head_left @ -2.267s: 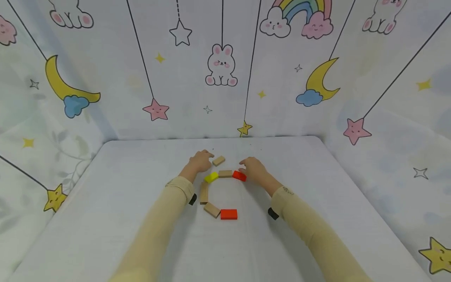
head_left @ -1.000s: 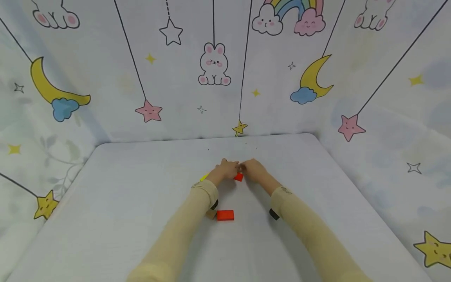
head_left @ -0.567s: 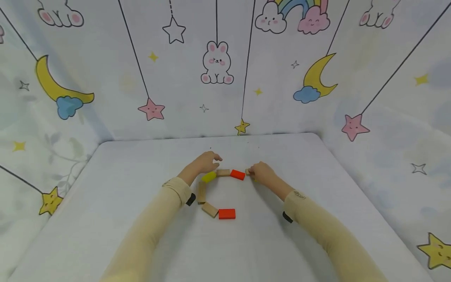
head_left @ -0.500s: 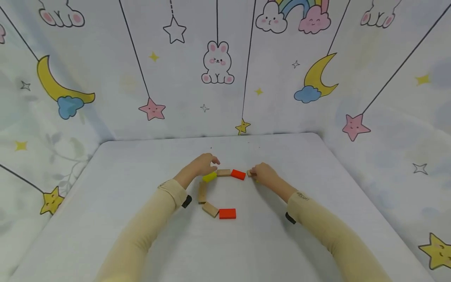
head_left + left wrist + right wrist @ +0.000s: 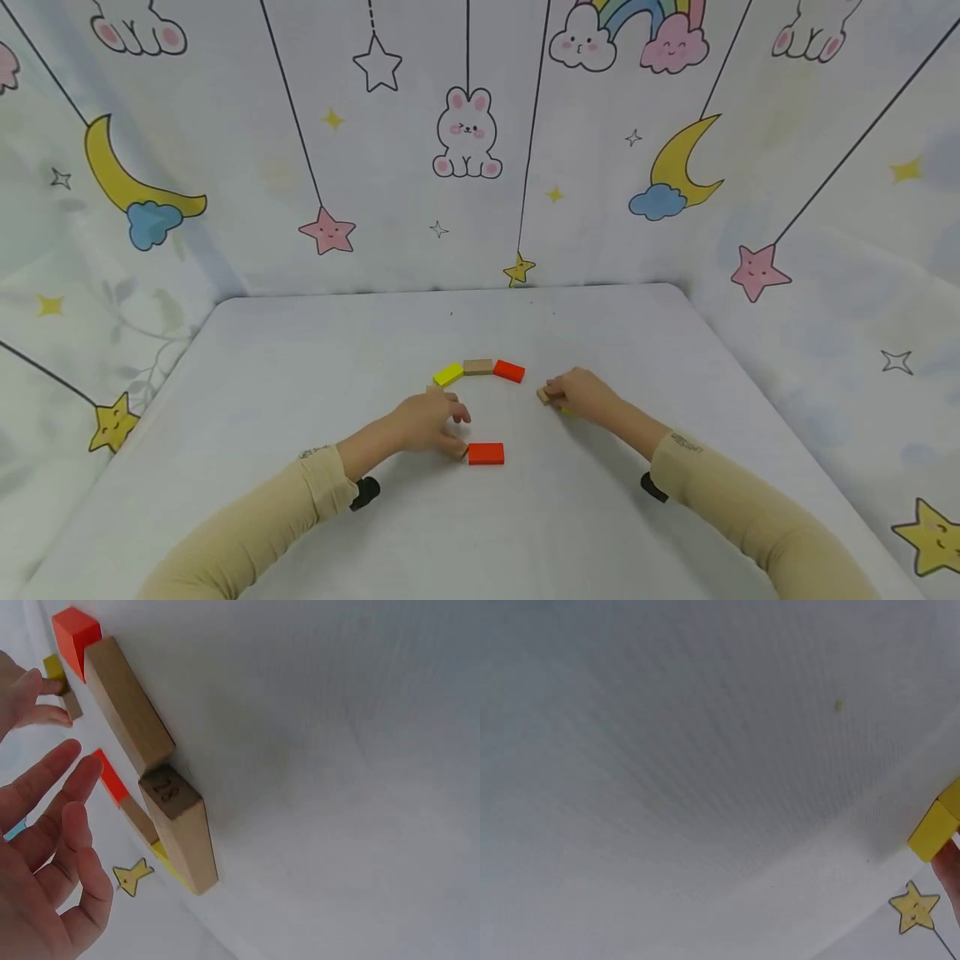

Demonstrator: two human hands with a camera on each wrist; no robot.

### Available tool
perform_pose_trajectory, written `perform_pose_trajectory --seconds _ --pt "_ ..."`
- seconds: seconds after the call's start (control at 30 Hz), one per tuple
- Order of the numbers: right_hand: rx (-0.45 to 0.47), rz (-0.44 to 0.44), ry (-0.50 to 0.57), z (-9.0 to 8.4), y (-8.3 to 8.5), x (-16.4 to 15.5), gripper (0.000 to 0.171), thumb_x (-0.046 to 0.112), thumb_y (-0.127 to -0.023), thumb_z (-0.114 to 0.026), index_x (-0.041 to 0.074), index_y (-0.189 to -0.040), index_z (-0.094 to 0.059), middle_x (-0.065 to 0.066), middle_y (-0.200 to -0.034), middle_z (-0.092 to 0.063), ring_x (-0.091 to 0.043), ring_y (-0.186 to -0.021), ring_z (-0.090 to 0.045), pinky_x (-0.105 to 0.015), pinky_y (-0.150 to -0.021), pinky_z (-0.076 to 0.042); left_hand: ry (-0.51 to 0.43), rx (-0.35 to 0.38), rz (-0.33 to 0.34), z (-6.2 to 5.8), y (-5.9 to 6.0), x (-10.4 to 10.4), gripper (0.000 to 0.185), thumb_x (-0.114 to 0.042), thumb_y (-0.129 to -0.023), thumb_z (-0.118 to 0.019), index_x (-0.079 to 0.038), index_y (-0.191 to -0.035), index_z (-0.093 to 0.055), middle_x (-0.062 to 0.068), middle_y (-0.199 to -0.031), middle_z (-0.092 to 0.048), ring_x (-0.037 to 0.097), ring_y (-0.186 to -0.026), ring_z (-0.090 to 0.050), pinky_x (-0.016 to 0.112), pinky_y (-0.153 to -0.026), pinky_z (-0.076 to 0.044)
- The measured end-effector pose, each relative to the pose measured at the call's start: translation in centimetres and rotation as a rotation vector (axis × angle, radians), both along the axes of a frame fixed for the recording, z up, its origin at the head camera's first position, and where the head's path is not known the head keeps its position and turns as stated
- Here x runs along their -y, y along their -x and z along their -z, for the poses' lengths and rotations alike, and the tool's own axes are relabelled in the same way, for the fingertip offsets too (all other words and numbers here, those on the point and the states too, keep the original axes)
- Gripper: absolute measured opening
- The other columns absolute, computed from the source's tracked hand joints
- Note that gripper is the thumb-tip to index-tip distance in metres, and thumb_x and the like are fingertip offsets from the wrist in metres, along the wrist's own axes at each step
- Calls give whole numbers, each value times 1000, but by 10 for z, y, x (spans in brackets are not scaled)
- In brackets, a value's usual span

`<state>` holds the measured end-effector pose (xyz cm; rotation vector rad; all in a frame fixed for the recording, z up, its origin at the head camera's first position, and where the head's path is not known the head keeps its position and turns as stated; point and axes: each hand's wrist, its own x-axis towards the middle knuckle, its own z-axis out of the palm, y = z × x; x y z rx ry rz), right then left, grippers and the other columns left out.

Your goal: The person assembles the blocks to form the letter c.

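Flat wooden blocks form an open curve on the white table. A yellow block [image 5: 448, 374], a plain block [image 5: 477, 367] and a red block [image 5: 509, 371] make its far side, with another red block [image 5: 486, 453] at the near end. My left hand [image 5: 429, 425] is over the left side, fingers apart and holding nothing. Mostly hidden under it from above, two plain blocks [image 5: 129, 705] [image 5: 180, 829] show end to end in the left wrist view. To the right, my right hand [image 5: 588, 396] pinches a plain block [image 5: 543, 395] together with a yellow block [image 5: 567, 411].
White cloth covers the table [image 5: 315, 350]. Behind it and at both sides stand cloth walls [image 5: 405, 167] printed with rabbits, moons and stars. The curve gapes on its right side, between the far red block and the near one.
The loose plain block behind the curve is gone from there. Since half a second ago my left hand has come nearer over the left blocks; my right hand has carried its blocks right and nearer.
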<state>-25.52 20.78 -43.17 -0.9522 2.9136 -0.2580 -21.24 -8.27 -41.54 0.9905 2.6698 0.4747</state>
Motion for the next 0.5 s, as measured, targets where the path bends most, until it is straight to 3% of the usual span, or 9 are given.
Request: perform_pose_trajectory --seconds 0.17,0.37,0.5 --pt "16 -69 7 -3 -8 -2 27 7 -78 -71 1 -104 -68 -13 -104 -66 -26 -96 -63 -33 -77 -50 24 -36 55 3 -13 -6 38 -30 -79 -71 -10 -110 -64 1 -99 -60 11 -86 -54 21 -66 -46" --pt "17 -183 -22 -10 -20 6 24 5 -77 -71 2 -100 -70 -11 -98 -68 -22 -92 -64 -29 -75 -51 33 -52 69 8 -19 -12 34 -26 -80 -70 -6 -107 -65 3 -96 -60 11 -83 -54 22 -75 -46" --pt "12 -254 -48 -11 -27 15 23 5 -77 -71 2 -100 -71 -8 -95 -69 -20 -91 -65 -26 -75 -51 16 -55 63 11 -22 -16 27 -24 -80 -71 -5 -98 -67 0 -82 -55 9 -72 -48 19 -67 -43"
